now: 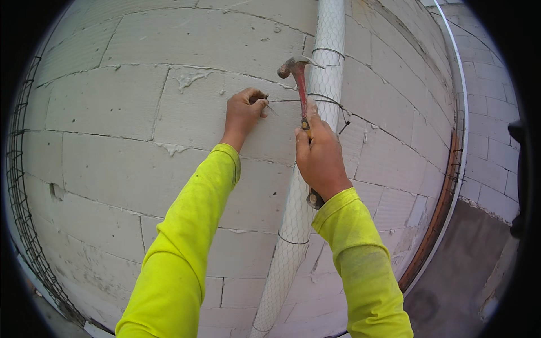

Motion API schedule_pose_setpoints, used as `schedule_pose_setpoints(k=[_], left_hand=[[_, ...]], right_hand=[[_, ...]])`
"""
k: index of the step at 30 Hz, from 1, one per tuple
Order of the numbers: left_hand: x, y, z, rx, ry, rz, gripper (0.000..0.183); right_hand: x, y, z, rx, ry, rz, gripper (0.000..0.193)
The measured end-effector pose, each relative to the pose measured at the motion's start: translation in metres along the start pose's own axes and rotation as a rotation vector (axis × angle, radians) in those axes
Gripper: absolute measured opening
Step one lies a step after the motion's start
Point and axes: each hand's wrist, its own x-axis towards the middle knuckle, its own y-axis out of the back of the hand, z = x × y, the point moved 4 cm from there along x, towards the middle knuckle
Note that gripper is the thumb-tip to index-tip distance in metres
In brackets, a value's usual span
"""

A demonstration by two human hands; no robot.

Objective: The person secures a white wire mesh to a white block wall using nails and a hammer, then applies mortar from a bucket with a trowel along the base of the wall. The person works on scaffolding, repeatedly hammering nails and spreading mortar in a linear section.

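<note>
My right hand (pixel 321 155) is wrapped round the handle of a claw hammer (pixel 300 96) with a worn red shaft and a dark grip. The hammer stands upright, its head above my fist and its claw toward the pipe. To the left, my left hand (pixel 244 114) is pinched close to the block wall, on the end of a thin dark wire (pixel 284 101). A small dark tip, perhaps a nail, shows at those fingertips. The wire runs right to a white pipe (pixel 328 73) wrapped in hexagonal wire mesh, where it loops around.
The wall (pixel 107 107) is pale blocks with mortar smears in places. A steel rebar cage (pixel 18 186) rises along the left edge. At the right stand a rusty brown strip (pixel 434 242) and a pale vertical edge. More wire bands (pixel 293 241) circle the pipe lower down.
</note>
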Motion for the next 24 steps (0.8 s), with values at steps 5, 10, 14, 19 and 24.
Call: schedule_pose_setpoints(k=[5, 10, 14, 19, 24], left_hand=[[0.0, 0.0, -0.001, 0.057, -0.021, 0.008, 0.012], [-0.002, 0.0, -0.001, 0.092, -0.054, 0.032, 0.01], [-0.003, 0.0, -0.002, 0.117, -0.055, 0.054, 0.009], [-0.003, -0.001, -0.001, 0.149, -0.015, 0.051, 0.009], [-0.005, -0.001, 0.001, 0.15, -0.033, 0.059, 0.008]], right_hand=[[0.002, 0.0, -0.003, -0.002, 0.05, 0.012, 0.058], [0.001, -0.001, -0.005, 0.029, 0.018, -0.002, 0.055], [0.001, -0.001, -0.006, 0.037, -0.003, 0.04, 0.053], [-0.012, 0.009, 0.004, 0.085, -0.015, -0.018, 0.054], [-0.049, 0.067, 0.041, 0.002, 0.021, 0.37, 0.054]])
